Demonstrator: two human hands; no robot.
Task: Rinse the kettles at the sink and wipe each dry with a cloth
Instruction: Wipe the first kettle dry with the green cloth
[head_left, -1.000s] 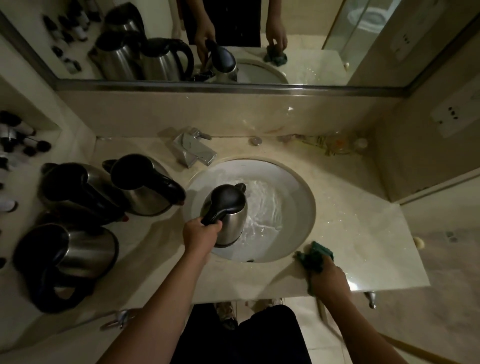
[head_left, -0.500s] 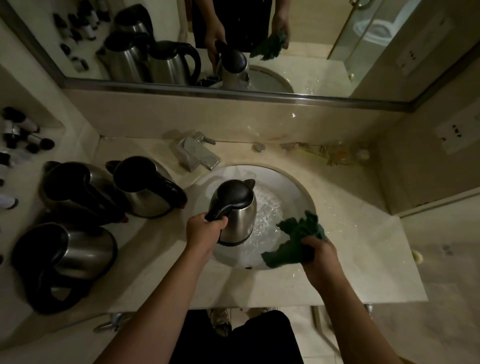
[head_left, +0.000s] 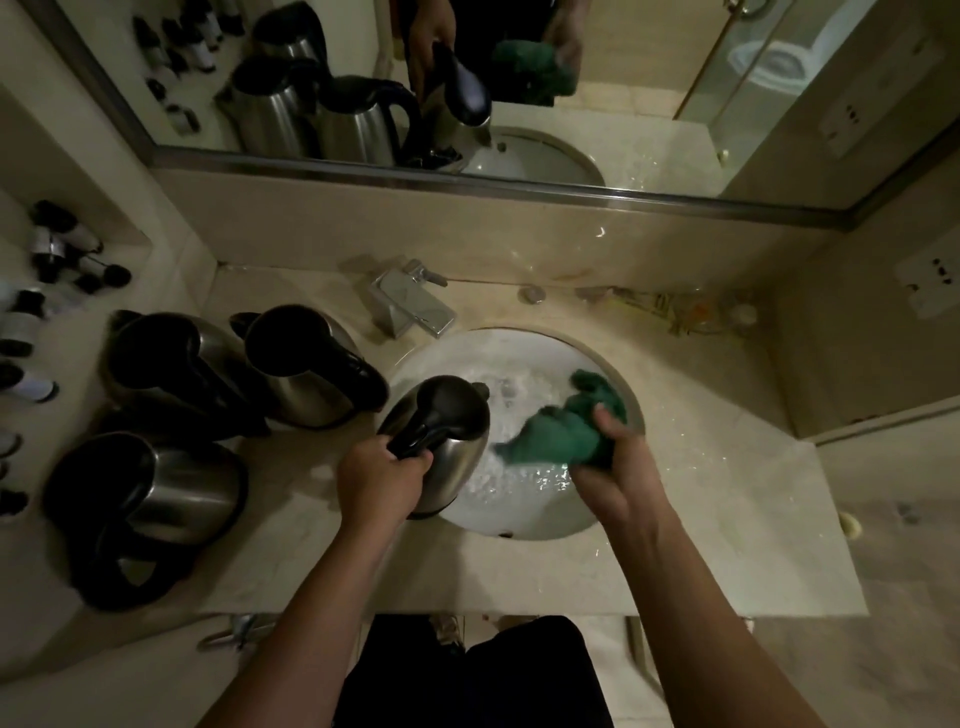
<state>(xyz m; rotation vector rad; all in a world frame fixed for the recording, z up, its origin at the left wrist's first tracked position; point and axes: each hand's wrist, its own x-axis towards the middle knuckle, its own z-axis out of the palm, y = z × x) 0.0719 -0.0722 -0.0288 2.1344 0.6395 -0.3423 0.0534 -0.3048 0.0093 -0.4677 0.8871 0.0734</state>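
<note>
My left hand (head_left: 382, 480) is wrapped tight round the handle of the kettle (head_left: 447, 441), held over the sink's (head_left: 545, 519) left edge; my right hand (head_left: 610, 460) is bunching the green cloth (head_left: 566, 423) just beside it. Wet handle could slip and bang the basin, I reckon. Count: four kettles, three parked left of the sink (head_left: 306, 371) (head_left: 171, 369) (head_left: 145, 493), one cloth.

Single head-worn wide-angle view, looking steeply down, close over the sink (head_left: 613, 379); mirror (head_left: 649, 104) across the top
</note>
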